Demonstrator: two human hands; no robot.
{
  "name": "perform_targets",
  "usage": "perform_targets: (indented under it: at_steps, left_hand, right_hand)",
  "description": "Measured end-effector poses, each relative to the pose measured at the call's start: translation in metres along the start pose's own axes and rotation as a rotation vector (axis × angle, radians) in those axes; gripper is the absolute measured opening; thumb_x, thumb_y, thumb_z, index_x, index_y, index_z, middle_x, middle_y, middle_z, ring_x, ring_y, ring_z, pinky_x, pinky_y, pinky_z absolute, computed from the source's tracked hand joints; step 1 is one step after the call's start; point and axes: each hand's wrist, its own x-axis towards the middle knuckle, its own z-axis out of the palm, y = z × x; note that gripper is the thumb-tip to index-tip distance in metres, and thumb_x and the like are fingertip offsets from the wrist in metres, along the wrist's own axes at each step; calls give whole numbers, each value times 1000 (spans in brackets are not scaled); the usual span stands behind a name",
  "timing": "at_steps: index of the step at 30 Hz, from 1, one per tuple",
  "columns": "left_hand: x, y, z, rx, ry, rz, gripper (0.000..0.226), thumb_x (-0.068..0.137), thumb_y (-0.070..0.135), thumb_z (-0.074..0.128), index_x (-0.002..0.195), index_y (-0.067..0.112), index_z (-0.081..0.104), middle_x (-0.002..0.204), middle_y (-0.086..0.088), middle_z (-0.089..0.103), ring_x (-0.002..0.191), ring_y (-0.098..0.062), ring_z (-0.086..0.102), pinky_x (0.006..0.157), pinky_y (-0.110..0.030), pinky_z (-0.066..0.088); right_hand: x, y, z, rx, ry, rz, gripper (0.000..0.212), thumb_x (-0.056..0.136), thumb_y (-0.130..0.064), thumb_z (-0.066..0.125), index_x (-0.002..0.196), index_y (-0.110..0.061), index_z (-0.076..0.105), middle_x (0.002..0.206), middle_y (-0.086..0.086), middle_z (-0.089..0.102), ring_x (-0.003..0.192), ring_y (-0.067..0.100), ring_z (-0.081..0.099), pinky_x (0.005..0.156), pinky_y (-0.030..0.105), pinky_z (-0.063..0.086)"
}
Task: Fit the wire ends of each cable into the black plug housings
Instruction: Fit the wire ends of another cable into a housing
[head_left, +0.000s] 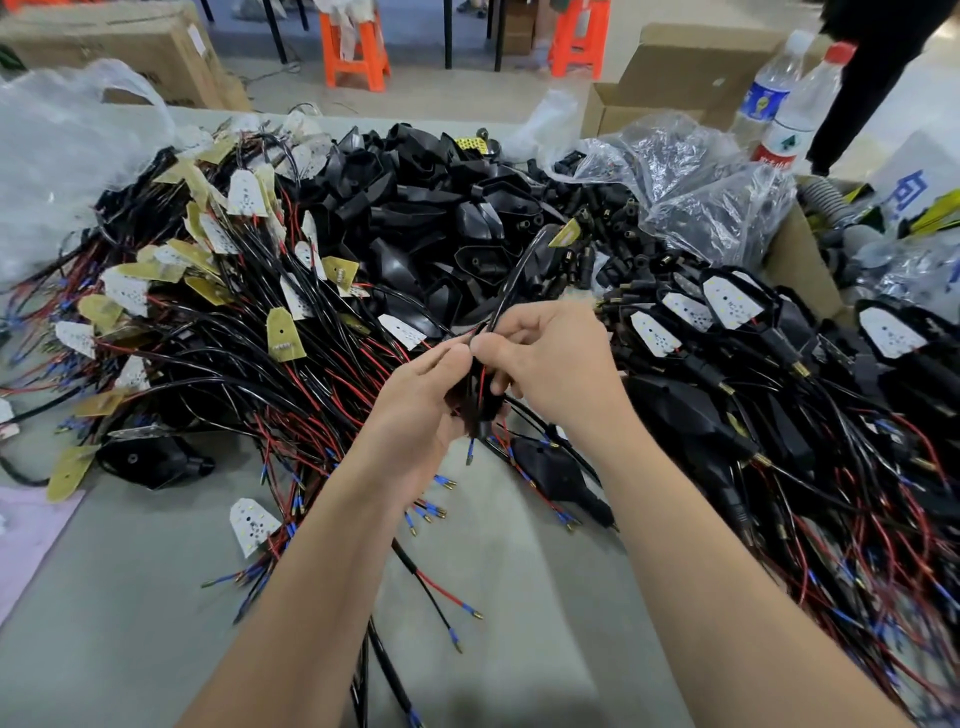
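- Left hand (415, 415): fingers curled round a black plastic plug housing (480, 410), held above the near middle of the grey table (130, 623).
- Right hand (550, 364): thumb and fingers pinch a black sheathed cable (511, 283) just above the housing. The two thumbs touch.
- The cable rises toward the far right of the table and ends in a small yellow wedge-shaped circuit board (565, 232).
- One blue-sleeved, brass-tipped wire end (470, 453) hangs free below the housing. A thin red wire (482, 376) runs between the hands. Whether any wire end is seated inside the housing cannot be told.
- Far middle of the table: a heap of loose black plug shells (415, 208).
- Left side: a tangle of red and black cables with white and yellow boards (218, 291).
- Right edge: a pile of assembled black units (753, 364).
- Far right corner: two clear plastic bottles (795, 104) beside crumpled clear bags (691, 182).
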Motion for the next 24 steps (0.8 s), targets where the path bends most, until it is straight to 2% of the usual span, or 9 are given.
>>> perform_targets:
  at_steps: [3, 4, 7, 10, 12, 15, 18, 21, 24]
  left_hand:
    - [2, -1, -1, -105, 4, -28, 45, 112, 30, 35, 131, 0, 64, 118, -16, 73, 102, -28, 71, 85, -41, 61]
    - [3, -1, -2, -150, 22, -40, 47, 113, 33, 33, 133, 3, 64, 127, -16, 72, 110, -28, 71, 86, -40, 60]
    - [5, -1, -3, -251, 62, -59, 48, 114, 35, 33, 126, 7, 70, 126, -14, 73, 114, -27, 71, 87, -39, 59]
    - [6, 0, -1, -311, 93, -62, 48, 112, 31, 40, 97, 13, 81, 100, -6, 78, 89, -19, 76, 70, -32, 61]
    - [7, 2, -1, -376, 103, -53, 41, 110, 32, 43, 97, 12, 77, 99, -6, 73, 91, -20, 72, 74, -33, 61]
    - [6, 5, -2, -429, 112, -72, 31, 105, 36, 48, 104, 15, 70, 104, -6, 69, 97, -22, 68, 80, -34, 57]
    - [10, 2, -2, -492, 229, -80, 18, 106, 21, 53, 100, 14, 68, 91, -4, 73, 83, -17, 72, 70, -30, 61]
    - [16, 7, -5, -526, 299, -27, 19, 106, 12, 49, 96, 16, 64, 78, 2, 68, 76, -13, 66, 66, -27, 58]
    - [18, 13, -8, -614, 210, -11, 30, 96, -4, 42, 97, 15, 64, 83, 0, 65, 77, -15, 64, 69, -26, 57]
  right_hand:
    - [-2, 5, 3, -30, -53, 7, 15, 82, -20, 81, 69, -13, 74, 63, 14, 66, 51, 13, 54, 52, 27, 44]
    - [-3, 6, 3, -75, -66, -1, 14, 79, -22, 82, 68, -19, 75, 65, 6, 68, 53, 9, 55, 56, 28, 46]
    - [-8, 6, 10, -220, -54, -53, 27, 74, -22, 86, 56, -34, 70, 73, -28, 62, 70, -13, 54, 64, 7, 37]
    - [-13, 12, 18, -321, -65, -132, 21, 78, -19, 83, 61, -26, 73, 76, -21, 50, 83, -15, 50, 70, 1, 31]
    - [-14, 17, 21, -415, -118, -205, 14, 81, -16, 80, 68, -13, 75, 84, -17, 49, 87, 0, 48, 70, 8, 31]
    - [-16, 19, 24, -506, -190, -204, 7, 87, -16, 74, 81, -12, 75, 106, 3, 55, 98, 14, 50, 74, 21, 32]
    - [-26, 20, 29, -377, -81, -240, 20, 86, -9, 72, 102, -20, 78, 116, 0, 64, 106, 13, 59, 85, 17, 39]
    - [-39, 17, 31, 27, 141, -128, 32, 84, -7, 72, 108, -29, 75, 100, -11, 73, 94, 6, 69, 78, 17, 53]
    - [-48, 18, 35, 90, 59, 68, 42, 84, -12, 71, 117, -36, 62, 86, -7, 76, 78, 8, 70, 73, 22, 55]
